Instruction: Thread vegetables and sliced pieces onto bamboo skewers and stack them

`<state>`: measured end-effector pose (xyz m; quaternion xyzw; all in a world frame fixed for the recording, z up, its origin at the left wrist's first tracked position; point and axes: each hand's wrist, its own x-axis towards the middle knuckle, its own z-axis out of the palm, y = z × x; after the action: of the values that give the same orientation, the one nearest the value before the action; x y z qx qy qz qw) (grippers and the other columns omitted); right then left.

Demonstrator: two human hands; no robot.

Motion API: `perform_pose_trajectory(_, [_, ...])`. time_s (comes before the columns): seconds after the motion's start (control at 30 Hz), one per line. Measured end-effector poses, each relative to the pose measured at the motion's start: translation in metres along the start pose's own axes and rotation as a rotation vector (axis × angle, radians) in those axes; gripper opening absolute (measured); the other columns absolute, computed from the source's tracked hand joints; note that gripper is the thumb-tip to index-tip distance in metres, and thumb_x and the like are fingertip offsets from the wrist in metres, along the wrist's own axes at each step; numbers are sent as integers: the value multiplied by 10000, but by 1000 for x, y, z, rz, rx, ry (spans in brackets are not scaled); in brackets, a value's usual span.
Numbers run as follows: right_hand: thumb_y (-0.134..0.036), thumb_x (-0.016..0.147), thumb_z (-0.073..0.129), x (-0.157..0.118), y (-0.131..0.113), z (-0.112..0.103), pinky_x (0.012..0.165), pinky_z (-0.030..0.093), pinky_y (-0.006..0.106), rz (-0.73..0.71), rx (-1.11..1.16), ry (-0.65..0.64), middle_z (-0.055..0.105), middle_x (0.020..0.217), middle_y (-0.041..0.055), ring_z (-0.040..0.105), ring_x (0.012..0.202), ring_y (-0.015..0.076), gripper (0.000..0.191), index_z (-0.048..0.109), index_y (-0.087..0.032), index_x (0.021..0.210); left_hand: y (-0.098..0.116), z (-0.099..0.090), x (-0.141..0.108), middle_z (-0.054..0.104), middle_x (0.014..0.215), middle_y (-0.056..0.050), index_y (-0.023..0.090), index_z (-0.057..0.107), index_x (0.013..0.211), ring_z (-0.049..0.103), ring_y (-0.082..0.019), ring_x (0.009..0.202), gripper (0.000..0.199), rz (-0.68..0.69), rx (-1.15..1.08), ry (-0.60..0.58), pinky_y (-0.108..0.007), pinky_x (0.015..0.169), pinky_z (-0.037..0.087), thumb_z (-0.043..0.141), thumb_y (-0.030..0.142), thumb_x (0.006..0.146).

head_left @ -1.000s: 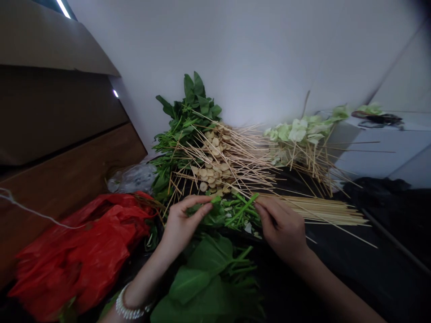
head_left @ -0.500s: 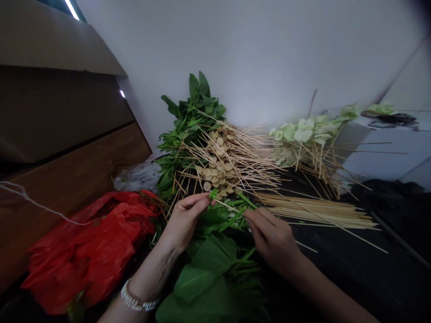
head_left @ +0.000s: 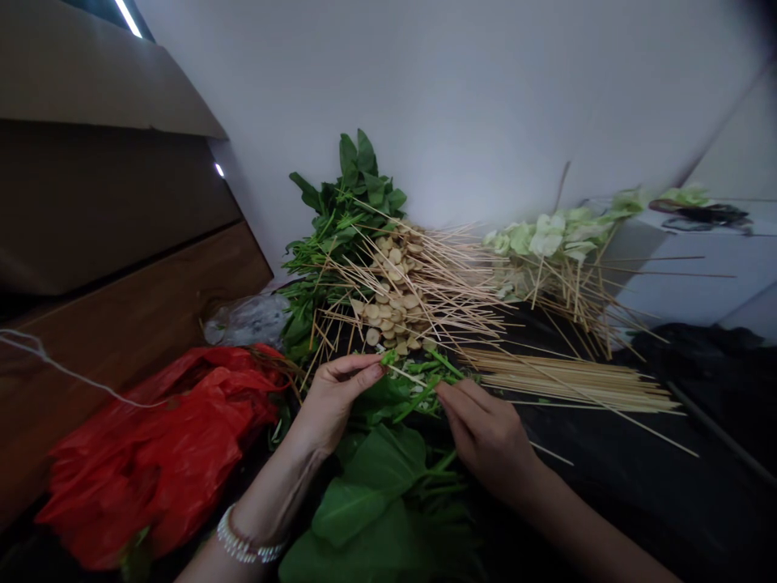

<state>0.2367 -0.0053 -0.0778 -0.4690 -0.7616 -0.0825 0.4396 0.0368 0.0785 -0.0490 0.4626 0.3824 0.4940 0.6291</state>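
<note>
One skewer (head_left: 408, 375), pointing left, seemingly crosswise

Crumpled red bag (head_left: 163, 453), thin white cord (head_left: 41, 350), pale wall (head_left: 449, 105) behind

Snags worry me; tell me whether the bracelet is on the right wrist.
No, the beaded bracelet circles the left wrist, while the right wrist is bare.

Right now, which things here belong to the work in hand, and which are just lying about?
Seemingly part of the job: held stick, pinched green piece, leafy greens, loose sticks, skewered slices.

Seemingly just lying about: red plastic bag, clear plastic, white cord.
</note>
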Motion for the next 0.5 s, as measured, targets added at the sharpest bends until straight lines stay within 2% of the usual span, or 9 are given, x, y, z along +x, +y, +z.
perform_pose_trajectory(0.1, [-48,923,446,0,-2,2,599,510,233,-11,10,-1,644,786,63,624,671,143,258,631,-131,1082,-2,1,-1,765,752,-7,215,792,744,650,-103,695,241,-29,-3,-34,-214,749,492,904,308,552])
perform_pose_trajectory(0.23, [-44,921,446,-1,-7,7,590,508,242,-34,32,-16,623,746,59,615,645,151,255,641,-106,1074,-9,9,-8,761,774,-28,175,779,722,655,-127,703,217,-96,107,-170,-243,746,509,889,283,570])
perform_pose_trajectory(0.3, [-51,925,449,-1,-7,8,612,516,244,-31,39,-21,631,754,60,626,664,155,245,646,-114,1056,-12,13,-10,757,818,-45,160,771,752,662,-153,747,222,-82,171,-226,-275,773,516,867,294,603])
perform_pose_trajectory(0.4, [-74,939,451,2,-2,4,649,524,237,6,25,4,657,805,62,646,709,153,233,642,-145,1052,-13,16,-12,732,914,-60,159,743,844,656,-193,866,245,107,310,-182,-307,815,511,818,313,669])
perform_pose_trajectory(0.5, [-105,948,472,9,7,-5,683,526,246,74,-17,101,674,834,62,654,743,155,208,640,-163,1055,-10,14,-14,670,889,-38,179,690,866,606,-174,827,230,456,561,23,-280,751,488,796,307,707])
